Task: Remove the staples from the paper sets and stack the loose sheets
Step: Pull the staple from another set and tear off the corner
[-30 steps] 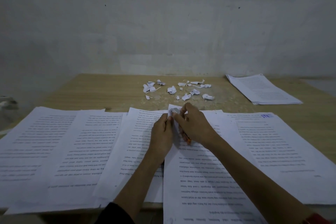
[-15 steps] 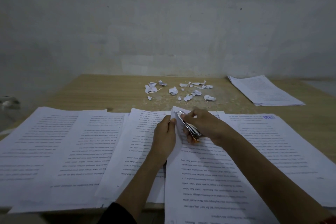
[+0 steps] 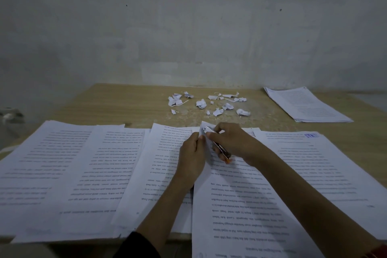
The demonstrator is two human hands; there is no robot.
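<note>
**A:** What do we take in first?

**B:** We see a grey plaster wall [image 3: 188, 27] filling the upper half. Below it is a light wooden table [image 3: 125, 107] that runs right up to it.

**A:** And on the table?

**B:** We see a row of white printed sheets [image 3: 62, 174] fanned along the near edge, overlapping from left to right, with the text upside down to us. Just right of centre lies the white printed paper set [image 3: 240, 205], and its lower end reaches past the near table edge.

**A:** Do we see a pile anywhere?

**B:** Yes, a neat stack of white printed pages [image 3: 303, 104] sits at the far right of the table, well apart from the row.

**A:** How do we read the hands?

**B:** The left hand [image 3: 191, 159] pinches the upper left corner of the paper set between thumb and fingers and holds that corner raised. The right hand [image 3: 232, 142] is curled round a slim metal tool with an orange end [image 3: 219, 148]. The tool's metal head meets the raised corner just above the left thumb, and the orange end pokes out below the palm.

**A:** Can we make out a staple there?

**B:** We cannot tell; that spot is too small and dim.

**A:** And the smallest things?

**B:** Torn white paper scraps [image 3: 201, 103] lie scattered on the bare wood beyond the hands, between the row and the wall.
</note>
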